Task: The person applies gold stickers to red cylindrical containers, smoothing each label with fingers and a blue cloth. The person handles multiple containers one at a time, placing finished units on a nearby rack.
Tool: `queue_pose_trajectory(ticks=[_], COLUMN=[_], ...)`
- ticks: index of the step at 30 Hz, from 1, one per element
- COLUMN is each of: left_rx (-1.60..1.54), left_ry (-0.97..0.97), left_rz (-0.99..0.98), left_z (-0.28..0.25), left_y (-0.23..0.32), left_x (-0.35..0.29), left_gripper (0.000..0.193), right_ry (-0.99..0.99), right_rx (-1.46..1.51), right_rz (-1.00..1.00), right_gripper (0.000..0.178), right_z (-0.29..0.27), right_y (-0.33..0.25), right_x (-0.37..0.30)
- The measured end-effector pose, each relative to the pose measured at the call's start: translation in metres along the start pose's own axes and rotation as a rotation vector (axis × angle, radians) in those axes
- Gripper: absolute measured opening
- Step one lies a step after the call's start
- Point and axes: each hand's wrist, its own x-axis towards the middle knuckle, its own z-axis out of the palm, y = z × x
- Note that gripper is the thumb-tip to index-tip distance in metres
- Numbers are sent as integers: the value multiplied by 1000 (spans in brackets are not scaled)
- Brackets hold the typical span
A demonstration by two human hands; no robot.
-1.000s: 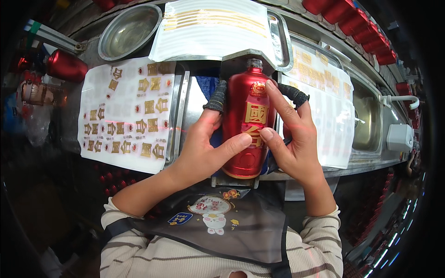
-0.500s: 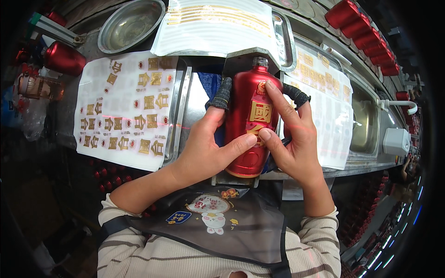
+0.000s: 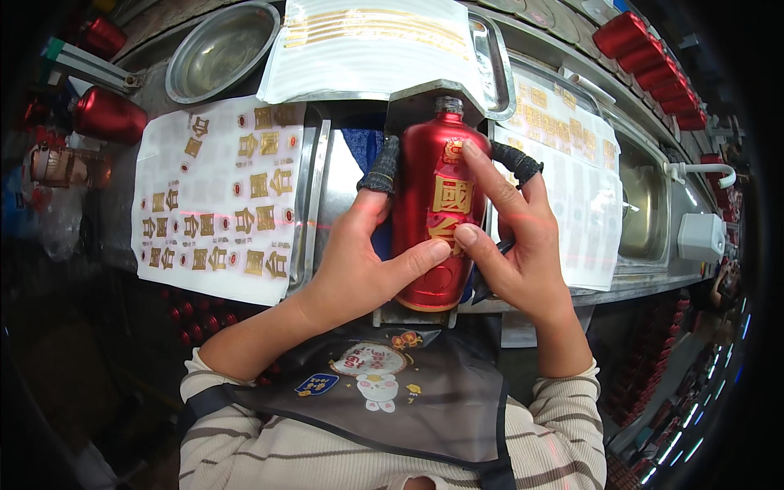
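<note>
A glossy red bottle (image 3: 415, 184) with a bare clear neck lies back in a metal cradle (image 3: 441, 91) in front of me. Gold characters and a small emblem run down its face. Along its left side my left hand (image 3: 359, 237) grips it, thumb pressed on the lower gold character and a dark cover on the index finger. On the right my right hand (image 3: 523, 237) closes round it, its index fingertip at the small emblem and its thumb by the lower character. Another dark-covered finger reaches round the bottle's right shoulder. My remaining fingers are mostly hidden.
Left lies a white decal sheet (image 3: 214, 204) on a metal tray (image 3: 310, 212); more sheets (image 3: 563, 212) lie right. A gold-striped sheet (image 3: 359, 69) and steel bowl (image 3: 222, 51) are behind. A blue cloth (image 3: 363, 147) sits beside the cradle, a sink (image 3: 645, 224) far right, red bottles (image 3: 645, 61) beyond.
The view has shifted slightly. Both hands keep their hold on the bottle, and my right index fingertip stays close to the emblem. Little else differs.
</note>
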Motion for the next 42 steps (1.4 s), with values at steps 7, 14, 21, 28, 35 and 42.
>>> queue_pose_trajectory(ticks=[7,14,21,28,35,42], left_rx=[-52,-62,-101,-147,-138,-119], left_ry=[-5,3,-11,-11,-21,-32], left_rz=[6,5,-5,-32,-21,-31], left_z=[2,3,3,5,4,2], left_y=[3,5,2,8,6,6], left_x=[0,0,1,2,2,2], left_gripper=[51,52,53,63,65,65], right_ry=[113,50,62,61,73,106], right_rx=[-20,-12,-8,-121,-142,-96], right_rz=[-146,-68,-61,-146,-128,-154], right_gripper=[65,67,67,63,61,61], right_z=[10,8,9,7,8,8], right_y=[10,8,8,3,2,5], right_x=[0,-2,-2,-1,-3,0])
